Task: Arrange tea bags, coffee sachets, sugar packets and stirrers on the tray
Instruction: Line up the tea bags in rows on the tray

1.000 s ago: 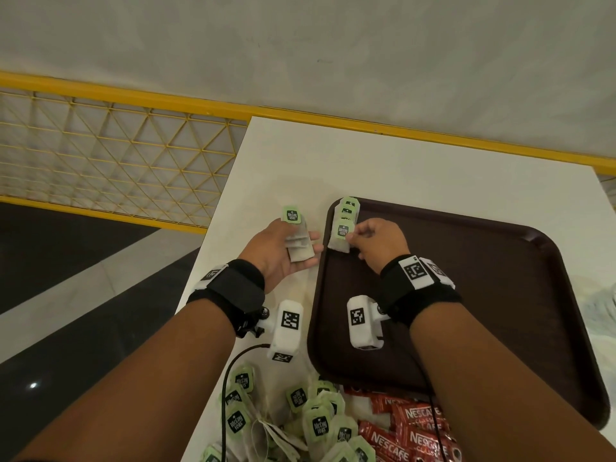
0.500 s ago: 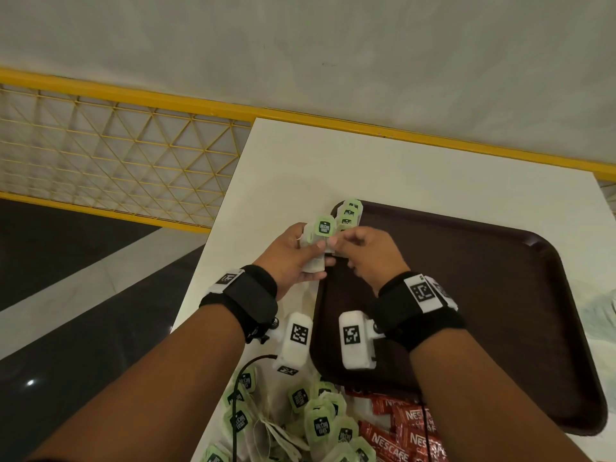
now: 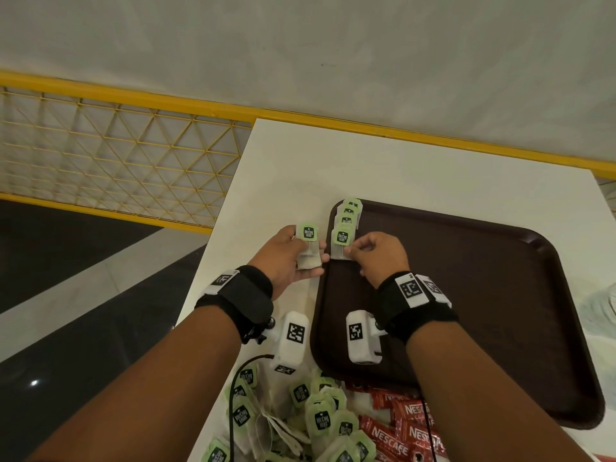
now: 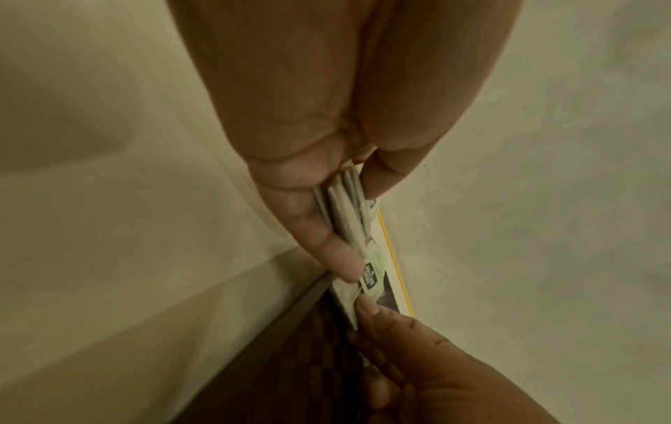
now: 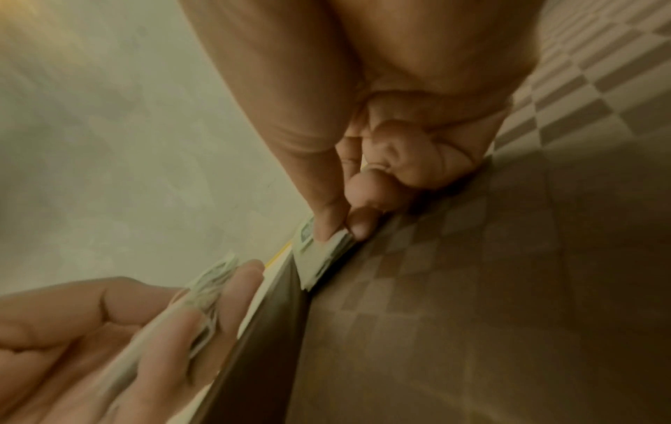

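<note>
A dark brown tray (image 3: 483, 295) lies on the white table. A row of green-tagged tea bags (image 3: 348, 215) overlaps along the tray's far left corner. My right hand (image 3: 373, 255) pinches the nearest tea bag (image 3: 340, 243) of that row at the tray's left rim; the right wrist view shows thumb and forefinger on that tea bag (image 5: 319, 255). My left hand (image 3: 293, 258) hovers just left of the tray and holds a small stack of tea bags (image 3: 308, 251), seen edge-on as tea bags (image 4: 348, 212) in the left wrist view.
A heap of loose tea bags (image 3: 316, 418) and red Nescafe coffee sachets (image 3: 400, 425) lies at the table's near edge below the tray. A yellow mesh railing (image 3: 116, 155) stands to the left past the table edge. Crumpled clear plastic (image 3: 600, 311) sits at the right.
The hands met over the tray's left rim half a second ago. My right hand has since drawn one tea bag from the left hand's stack and brought it down onto the row's near end.
</note>
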Available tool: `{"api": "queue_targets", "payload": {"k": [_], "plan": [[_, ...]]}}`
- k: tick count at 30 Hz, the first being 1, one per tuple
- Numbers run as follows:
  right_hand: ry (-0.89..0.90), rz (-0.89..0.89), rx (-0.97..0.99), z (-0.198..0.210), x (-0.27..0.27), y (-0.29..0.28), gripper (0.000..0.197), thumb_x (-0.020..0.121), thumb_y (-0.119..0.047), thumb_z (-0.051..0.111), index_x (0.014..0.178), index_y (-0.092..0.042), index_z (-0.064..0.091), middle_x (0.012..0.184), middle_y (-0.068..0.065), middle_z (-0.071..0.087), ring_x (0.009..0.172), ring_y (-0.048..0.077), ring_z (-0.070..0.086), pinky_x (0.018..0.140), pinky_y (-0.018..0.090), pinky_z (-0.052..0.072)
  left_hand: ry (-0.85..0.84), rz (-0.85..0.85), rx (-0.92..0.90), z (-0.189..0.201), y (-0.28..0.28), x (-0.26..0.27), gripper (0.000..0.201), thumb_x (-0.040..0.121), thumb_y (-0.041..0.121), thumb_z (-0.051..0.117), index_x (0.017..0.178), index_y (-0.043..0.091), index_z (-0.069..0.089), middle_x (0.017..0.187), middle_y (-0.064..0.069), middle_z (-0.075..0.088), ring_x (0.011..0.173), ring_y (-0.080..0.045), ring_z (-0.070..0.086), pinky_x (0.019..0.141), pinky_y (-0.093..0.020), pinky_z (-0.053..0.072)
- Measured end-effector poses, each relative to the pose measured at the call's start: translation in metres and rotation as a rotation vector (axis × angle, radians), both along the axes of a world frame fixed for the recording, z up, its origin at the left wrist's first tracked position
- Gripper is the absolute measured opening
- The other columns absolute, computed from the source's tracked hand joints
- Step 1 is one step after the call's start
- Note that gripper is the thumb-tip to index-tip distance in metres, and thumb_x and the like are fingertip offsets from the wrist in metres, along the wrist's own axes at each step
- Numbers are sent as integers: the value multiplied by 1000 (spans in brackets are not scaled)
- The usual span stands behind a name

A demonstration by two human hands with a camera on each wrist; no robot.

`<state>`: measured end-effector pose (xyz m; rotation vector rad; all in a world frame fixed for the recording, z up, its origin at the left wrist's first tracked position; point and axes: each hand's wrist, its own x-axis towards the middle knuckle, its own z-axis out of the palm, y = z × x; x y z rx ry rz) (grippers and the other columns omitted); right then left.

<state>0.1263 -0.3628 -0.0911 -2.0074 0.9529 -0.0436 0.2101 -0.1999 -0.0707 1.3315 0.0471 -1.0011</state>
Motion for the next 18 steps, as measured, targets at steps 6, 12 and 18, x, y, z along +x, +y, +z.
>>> {"api": "queue_targets", "payload": {"k": [6,12,18], "plan": [[-7,-39,-34,0,-1,3,20,81,-35,75,85,-20,62,82,0,66,73,19,64,70,36,56,-23,-2,9,-5,4,-5,32,101,8,47,133,13,45,121,-15,64,92,-21,72,69,-31,60],[-138,30,200,20,-10,17,16,89,-29,69,91,-13,70,76,-3,64,58,6,53,49,18,44,-94,-47,37,-5,1,-14,36,98,10,56,132,14,46,119,-13,67,92,-21,72,71,-30,60],[-172,-18,282,20,-15,20,5,88,-16,71,87,-15,66,78,3,66,53,9,52,44,13,40,-93,-58,47,-3,-4,-17,33,96,10,60,127,9,50,119,-16,64,96,-24,71,73,-32,60]]}}
